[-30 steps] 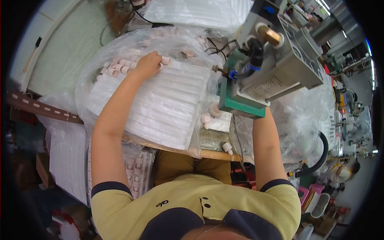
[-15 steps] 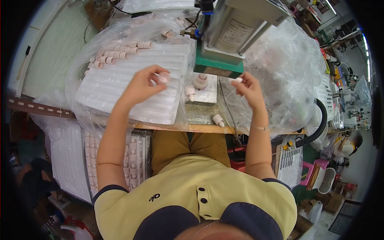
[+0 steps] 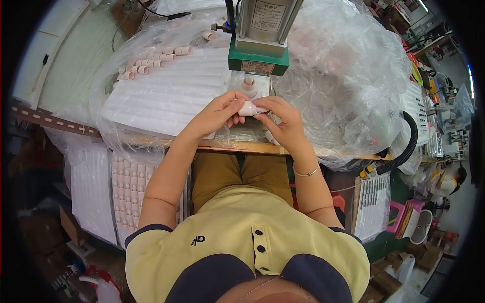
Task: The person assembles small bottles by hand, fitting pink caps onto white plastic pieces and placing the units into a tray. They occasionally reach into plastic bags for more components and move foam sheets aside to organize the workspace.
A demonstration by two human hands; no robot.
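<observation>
In front of the press, both hands meet over the bench edge. My left hand (image 3: 221,115) is closed around a pale pink cylindrical cap (image 3: 247,108), held on its side. My right hand (image 3: 283,121) pinches the cap's right end, where a small whitish piece (image 3: 260,109) shows partly between the fingers. Just behind the hands, a round holder (image 3: 248,90) with a pinkish part standing in it sits under the press's green block (image 3: 258,63). Another small pale part (image 3: 271,137) lies by the bench edge, half covered by my right hand.
White ridged foam sheeting (image 3: 161,96) covers the bench's left side, with several pink cylinders (image 3: 154,63) at its far left. Crumpled clear plastic (image 3: 338,86) heaps on the right. A black hose (image 3: 411,139) curves there. Below the bench at left stands a tray of capped parts (image 3: 132,189).
Both hands have come together from either side, joining the pink cap and the small white piece. The view has shifted, so the press appears farther left and higher.
</observation>
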